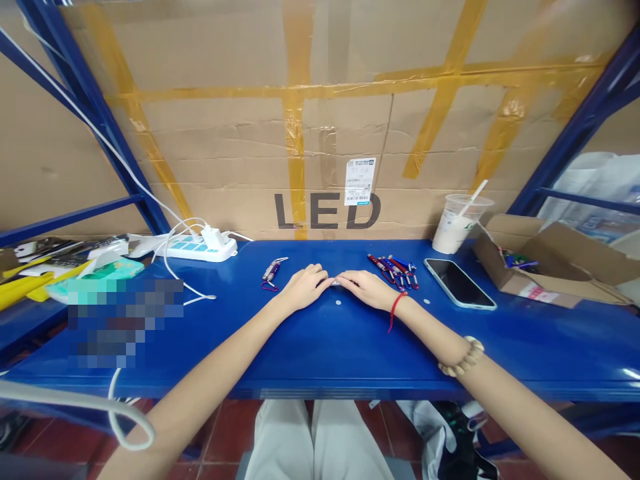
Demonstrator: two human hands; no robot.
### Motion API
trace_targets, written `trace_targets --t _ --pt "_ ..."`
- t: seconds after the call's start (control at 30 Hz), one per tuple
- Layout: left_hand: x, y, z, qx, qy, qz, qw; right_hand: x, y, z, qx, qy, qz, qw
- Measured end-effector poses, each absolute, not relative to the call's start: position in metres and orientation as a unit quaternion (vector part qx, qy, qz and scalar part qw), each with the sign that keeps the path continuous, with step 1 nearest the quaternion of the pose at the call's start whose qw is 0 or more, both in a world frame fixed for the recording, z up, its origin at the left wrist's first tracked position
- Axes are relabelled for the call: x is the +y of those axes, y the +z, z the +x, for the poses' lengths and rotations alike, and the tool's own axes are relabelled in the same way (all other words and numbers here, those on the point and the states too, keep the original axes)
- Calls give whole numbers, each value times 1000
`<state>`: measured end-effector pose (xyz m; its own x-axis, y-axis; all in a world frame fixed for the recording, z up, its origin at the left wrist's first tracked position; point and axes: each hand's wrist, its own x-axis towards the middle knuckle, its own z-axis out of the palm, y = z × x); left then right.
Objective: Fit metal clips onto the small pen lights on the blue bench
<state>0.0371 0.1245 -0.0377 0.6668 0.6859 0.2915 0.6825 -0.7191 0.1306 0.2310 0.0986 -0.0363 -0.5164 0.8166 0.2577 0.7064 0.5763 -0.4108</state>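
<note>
Left hand [303,287] and right hand [369,288] pinch 1 mostly hidden piece [337,283] from opposite sides — presumably to steady it.

A blue table [310,357] with a smooth, glossy painted finish fronts a sheet of matt, creased brown cardboard [215,153], crossed by shiny, wrinkled yellow tape [295,130] and bearing a smooth paper label [359,181]. Keychains [393,268] give off a polished metallic gleam near a phone [459,283] with a dark, glassy screen. A cup [449,230] of thin, clear plastic holds a matt white straw [474,197] beside a dull cardboard box [575,253]. The power strip [220,251] is smooth, hard plastic. Pale trousers [285,440] are soft, matt cloth; a bracelet [463,360] shows smooth beads, wood or stone unclear. Reddish floor tiles [225,433] look hard, with a faint sheen.
</note>
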Motion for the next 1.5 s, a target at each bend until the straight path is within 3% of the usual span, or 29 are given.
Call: trace_targets --t 0.63,1.03,1.5 --pt "120 -35 40 408 177 896 6 100 -38 231 -857 94 -445 244" --pt "116 -32 43 412 174 894 16 101 -33 234 -831 -21 -510 220" --pt "113 -24 40 500 342 791 89 104 -35 235 -845 42 -453 281"
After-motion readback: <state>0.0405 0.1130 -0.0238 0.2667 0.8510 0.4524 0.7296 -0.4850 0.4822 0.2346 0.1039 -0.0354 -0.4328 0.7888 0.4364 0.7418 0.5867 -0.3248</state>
